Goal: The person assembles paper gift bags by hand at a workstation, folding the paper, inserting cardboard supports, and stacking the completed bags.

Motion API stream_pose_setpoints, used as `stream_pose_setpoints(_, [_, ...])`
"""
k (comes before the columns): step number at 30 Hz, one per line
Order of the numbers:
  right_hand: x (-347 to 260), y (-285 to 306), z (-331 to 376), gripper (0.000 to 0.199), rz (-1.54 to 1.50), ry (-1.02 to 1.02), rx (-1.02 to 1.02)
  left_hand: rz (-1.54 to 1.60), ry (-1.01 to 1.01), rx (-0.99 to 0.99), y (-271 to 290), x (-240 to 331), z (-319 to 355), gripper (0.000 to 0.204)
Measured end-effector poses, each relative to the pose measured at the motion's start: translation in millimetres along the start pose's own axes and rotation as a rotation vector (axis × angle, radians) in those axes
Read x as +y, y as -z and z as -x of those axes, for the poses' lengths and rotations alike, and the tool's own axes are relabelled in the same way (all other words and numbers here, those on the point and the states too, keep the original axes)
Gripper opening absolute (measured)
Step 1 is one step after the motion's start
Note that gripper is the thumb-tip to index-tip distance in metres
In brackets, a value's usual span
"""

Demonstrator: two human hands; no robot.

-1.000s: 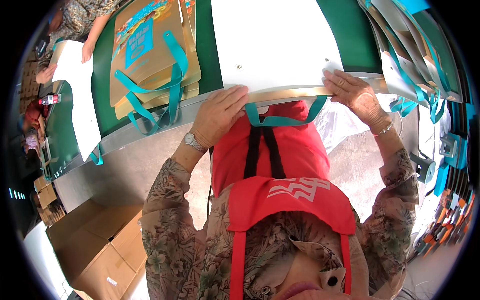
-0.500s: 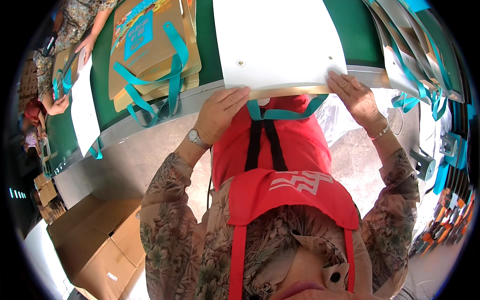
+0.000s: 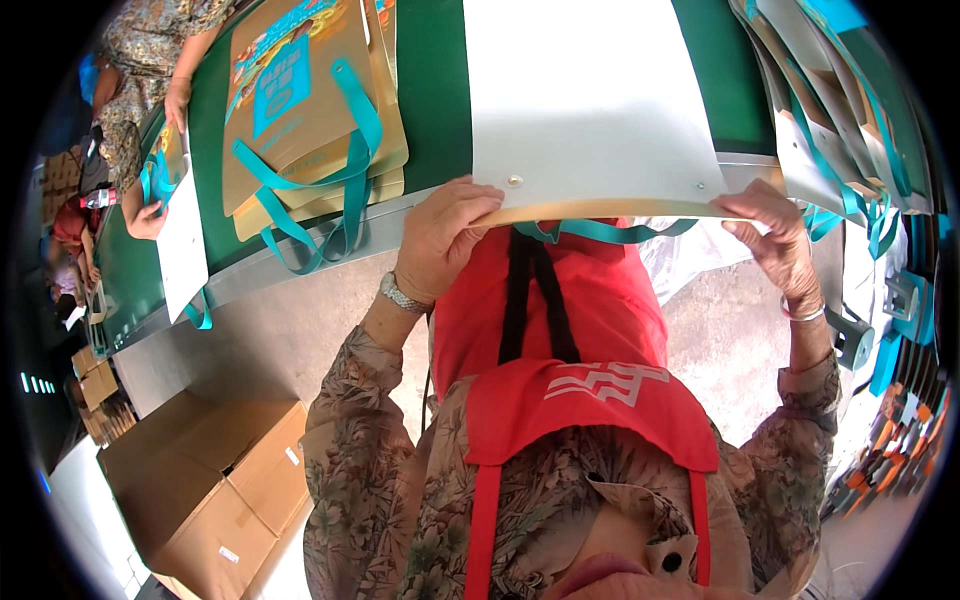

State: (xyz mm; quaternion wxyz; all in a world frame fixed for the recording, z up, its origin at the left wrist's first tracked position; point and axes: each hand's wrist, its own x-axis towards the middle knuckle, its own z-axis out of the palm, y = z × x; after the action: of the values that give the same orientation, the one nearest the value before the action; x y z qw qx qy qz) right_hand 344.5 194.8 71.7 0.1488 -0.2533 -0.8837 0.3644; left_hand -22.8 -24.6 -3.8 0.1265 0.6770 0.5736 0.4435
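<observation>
A paper bag with its white inner panel facing up lies before me, its near edge bowed and trimmed in gold. Two metal eyelets show near that edge, and a teal ribbon handle hangs below it. My left hand, wearing a watch, is closed on the left end of the edge, thumb beneath and fingers on top. At the right corner, my right hand pinches the edge between bent fingers and thumb. The bag's far end runs out of the picture.
The bag rests on a green-topped table with a metal edge. Left of it lies a stack of gold paper bags with teal handles; more bags stand at right. A co-worker's hand holds another bag. An open cardboard box stands lower left.
The bag has shifted right and slightly nearer, with its near edge now more bowed. My right hand has moved right, from lying flat on the edge to pinching its corner. My left fingers have curled more.
</observation>
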Motion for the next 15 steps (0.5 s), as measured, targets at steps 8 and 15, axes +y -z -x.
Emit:
stream_pose_setpoints(8, [32.1,-12.2,-29.7,0.027,-0.484,-0.336,0.201,0.389,0.494,-0.001,5.9,-2.7,-34.1,0.04])
stream_pose_setpoints(15, [33.3,-24.5,-51.6,0.033,-0.596,-0.441,0.216,0.401,0.716,-0.053,-0.5,-22.1,-55.2,0.051])
